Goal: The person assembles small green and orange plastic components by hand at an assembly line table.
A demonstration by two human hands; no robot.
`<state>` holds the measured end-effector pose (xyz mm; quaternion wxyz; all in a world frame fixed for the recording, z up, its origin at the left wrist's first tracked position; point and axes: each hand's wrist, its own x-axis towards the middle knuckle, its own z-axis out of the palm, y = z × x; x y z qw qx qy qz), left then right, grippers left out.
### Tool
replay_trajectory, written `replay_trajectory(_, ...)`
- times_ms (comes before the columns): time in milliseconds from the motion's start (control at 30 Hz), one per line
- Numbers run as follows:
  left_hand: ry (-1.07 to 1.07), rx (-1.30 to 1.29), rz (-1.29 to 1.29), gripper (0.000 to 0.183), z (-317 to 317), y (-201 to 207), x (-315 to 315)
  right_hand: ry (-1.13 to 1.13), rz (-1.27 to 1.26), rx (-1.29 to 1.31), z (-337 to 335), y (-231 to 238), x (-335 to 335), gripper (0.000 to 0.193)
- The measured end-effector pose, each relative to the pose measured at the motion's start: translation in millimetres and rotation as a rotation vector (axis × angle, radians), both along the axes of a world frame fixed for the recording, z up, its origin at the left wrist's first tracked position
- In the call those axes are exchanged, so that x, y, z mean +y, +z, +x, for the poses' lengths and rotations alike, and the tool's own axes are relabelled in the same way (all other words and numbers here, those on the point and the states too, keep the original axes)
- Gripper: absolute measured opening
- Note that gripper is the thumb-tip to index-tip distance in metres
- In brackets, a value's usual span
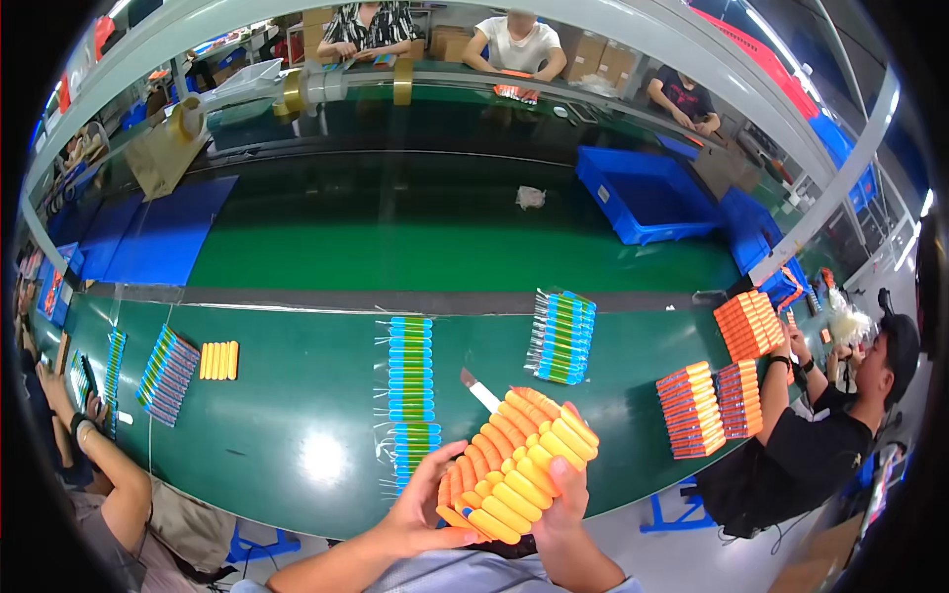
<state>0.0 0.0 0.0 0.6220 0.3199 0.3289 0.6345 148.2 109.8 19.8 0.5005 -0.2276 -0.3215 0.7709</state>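
Where the green worktable [297, 395] curves toward the wearer's lap, I see a bundle [514, 460] of yellow and orange tubes held up over its near edge, the left hand [420, 516] and right hand [565, 509] clamped on its opposite sides. Some fingers are lost behind it. Just beyond, a white-handled tool [483, 395] pokes out, partly covered by the bundle, so I can't say quite what it is. The left hand also overlaps the foot of a blue-and-green column [410, 371]; a similar stack [561, 341] lies to its right. Over on the left, a short yellow row [219, 361] sits beside a purplish batch [168, 376]; rightward, orange stacks [690, 410] crowd up to a co-worker [811, 405]. Farther off, a blue tray [652, 193] and a crumpled white scrap [531, 198] rest on the far surface [376, 252]. Past those, a pale frame [672, 44] partly cuts off the people opposite.
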Motion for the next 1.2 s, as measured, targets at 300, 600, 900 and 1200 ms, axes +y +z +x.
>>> replay_trajectory(300, 0.032, -0.119, -0.104, 0.107, 3, 1, 7, 0.17, -0.289, 0.091, -1, 6, 20, 0.053)
replay_trajectory(600, 0.124, 0.012, -0.089, 0.099, 9, -1, 14, 0.097, -0.125, 0.023, -1, -7, 21, 0.052)
replay_trajectory(900, 0.137, -0.125, -0.21, 0.094, 7, 11, 13, 0.129, -0.147, -0.001, 10, -14, 31, 0.054)
replay_trajectory(1200, 0.156, 0.085, -0.08, 0.09, 27, -4, 36, 0.071, -0.085, -0.094, 23, -10, 48, 0.055)
